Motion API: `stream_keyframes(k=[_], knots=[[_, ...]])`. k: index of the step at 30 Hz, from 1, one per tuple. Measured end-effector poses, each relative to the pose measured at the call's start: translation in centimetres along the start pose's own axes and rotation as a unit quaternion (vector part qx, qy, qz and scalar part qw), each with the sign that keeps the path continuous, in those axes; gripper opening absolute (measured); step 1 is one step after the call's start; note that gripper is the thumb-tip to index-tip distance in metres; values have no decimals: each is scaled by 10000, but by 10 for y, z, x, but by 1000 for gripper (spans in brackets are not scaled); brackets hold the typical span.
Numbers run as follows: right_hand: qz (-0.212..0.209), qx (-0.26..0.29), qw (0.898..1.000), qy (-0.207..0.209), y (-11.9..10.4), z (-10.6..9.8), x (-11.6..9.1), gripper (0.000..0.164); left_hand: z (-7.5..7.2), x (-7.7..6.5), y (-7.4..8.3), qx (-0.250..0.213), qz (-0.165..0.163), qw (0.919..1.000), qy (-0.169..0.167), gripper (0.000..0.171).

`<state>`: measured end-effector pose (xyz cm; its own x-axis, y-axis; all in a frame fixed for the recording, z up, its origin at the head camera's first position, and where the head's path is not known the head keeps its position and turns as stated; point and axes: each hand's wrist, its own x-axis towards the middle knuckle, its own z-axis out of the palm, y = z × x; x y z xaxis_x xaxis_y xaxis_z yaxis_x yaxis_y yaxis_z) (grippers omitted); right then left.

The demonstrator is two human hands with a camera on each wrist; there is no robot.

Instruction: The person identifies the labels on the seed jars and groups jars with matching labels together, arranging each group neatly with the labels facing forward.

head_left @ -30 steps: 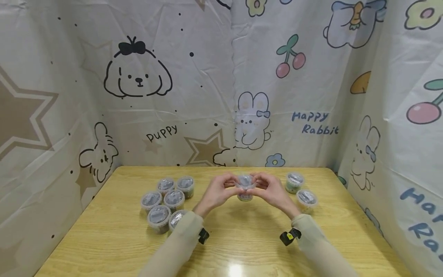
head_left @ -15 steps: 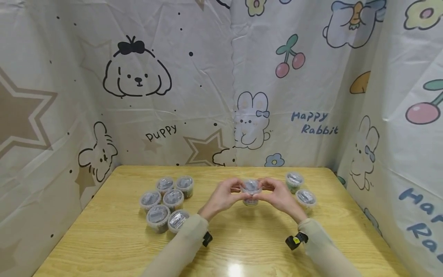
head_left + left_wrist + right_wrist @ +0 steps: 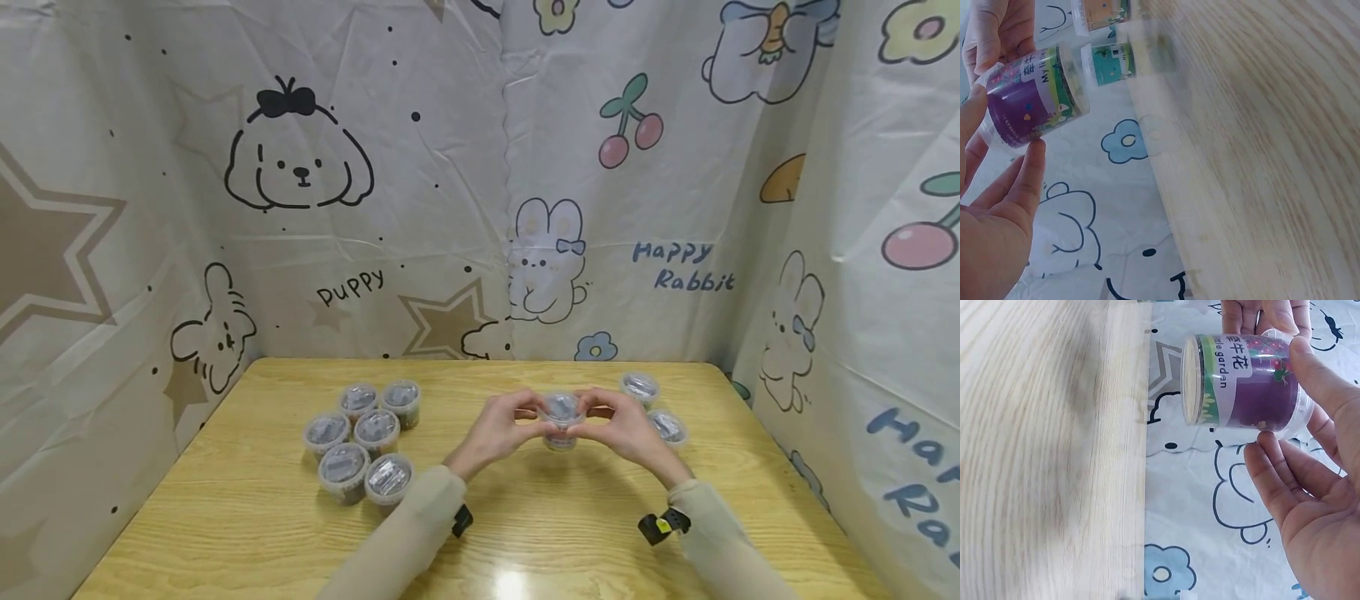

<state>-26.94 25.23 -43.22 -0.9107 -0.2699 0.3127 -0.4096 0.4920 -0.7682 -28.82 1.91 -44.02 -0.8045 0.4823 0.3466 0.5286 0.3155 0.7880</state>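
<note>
Gripped near the rim (image 3: pixel 1302 417) between right hand (image 3: pixel 1325 519) and left hand (image 3: pixel 1279 314): clear cup (image 3: pixel 1244 381) with purple label (image 3: pixel 1265 400). At left of view: wood-grain surface (image 3: pixel 1041 456). Behind: white cloth (image 3: pixel 1210 556) with blue flower (image 3: pixel 1181 574).

The person wears pale cream sleeves (image 3: pixel 401 542), plain and a little loose, their cuffs (image 3: pixel 447 482) rounded and softly puffed, with the fingers (image 3: pixel 1033 165) bare. At the edge of the right cuff sits a small, blocky black device (image 3: pixel 660 527) bearing a bright yellow patch. A matching dark device (image 3: pixel 462 521) shows by the left cuff, partly hidden behind the fabric.
</note>
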Motion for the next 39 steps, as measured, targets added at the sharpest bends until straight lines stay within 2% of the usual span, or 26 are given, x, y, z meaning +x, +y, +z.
stream_keyframes(k=[7, 12, 16, 22, 26, 31, 34, 39], knots=[[-110, -271, 9995, -150, 4, -12, -10, 27, 9, 3, 4, -154, -151, 9989, -421, 22], [-17, -386, 9982, -450, 5, -24, -17, 24, 18, 6, 9, -175, -199, 9977, -625, 22], [70, -440, 9960, -768, 8, -35, -22, 19, 27, 8, 11, -208, -74, 9968, -769, 22], [-87, -585, 9915, -1162, 15, -52, -30, 18, 42, 11, 14, -205, 126, 9952, -950, 23], [-125, -689, 9885, -1340, 19, -64, -35, 19, 52, 14, 18, -112, 113, 9940, -1078, 24], [48, -640, 9850, -1600, 24, -77, -43, 22, 63, 18, 23, -1, 211, 9919, -1256, 26], [177, -599, 9825, -1755, 26, -84, -47, 25, 71, 18, 26, 152, 259, 9899, -1386, 26], [311, -829, 9765, -1966, 31, -93, -54, 28, 82, 19, 31, 456, 226, 9858, -1603, 22]])
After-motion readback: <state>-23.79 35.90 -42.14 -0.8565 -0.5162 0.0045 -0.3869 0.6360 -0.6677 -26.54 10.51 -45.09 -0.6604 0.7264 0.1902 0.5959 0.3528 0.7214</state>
